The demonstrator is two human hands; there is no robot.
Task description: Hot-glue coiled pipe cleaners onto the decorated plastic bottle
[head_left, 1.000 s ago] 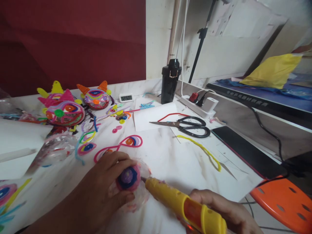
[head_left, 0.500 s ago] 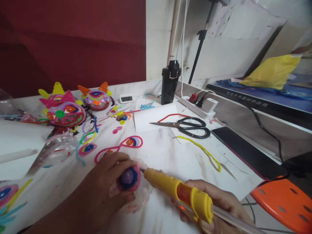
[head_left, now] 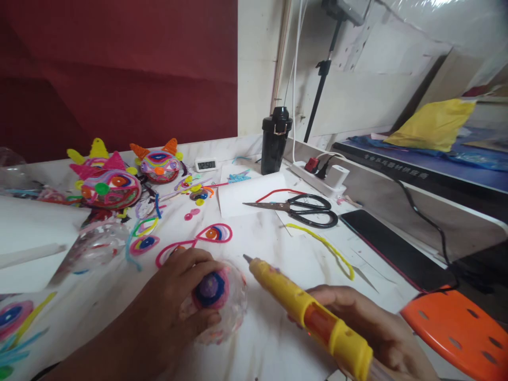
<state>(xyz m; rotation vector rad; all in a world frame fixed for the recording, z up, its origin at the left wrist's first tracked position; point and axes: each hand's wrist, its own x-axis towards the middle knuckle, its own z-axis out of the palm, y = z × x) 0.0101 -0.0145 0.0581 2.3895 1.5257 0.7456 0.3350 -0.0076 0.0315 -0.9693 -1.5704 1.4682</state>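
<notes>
Your left hand [head_left: 170, 296] is pinching the pink-and-blue disc [head_left: 210, 289] between thumb and fingers, pressing it against a clear plastic ball [head_left: 235, 309]. Your right hand [head_left: 369, 317] is wrapping round the yellow glue gun [head_left: 286, 293], whose nozzle [head_left: 247, 259] is pointing past the ball without touching it. The ball is resting toward the near edge of the tabletop [head_left: 273, 344]. It is probably feeling light, slick and thin-walled, so cup its sides gently; the disc looks soft, best held by its rim. Keep to the gun's stiff body, as the nozzle may be hot. Farther out, a second clear ball [head_left: 99, 243] is lying to the left, its contents unclear; a lidded black bottle [head_left: 273, 151] is standing by the back edge, hiding whatever is inside.
</notes>
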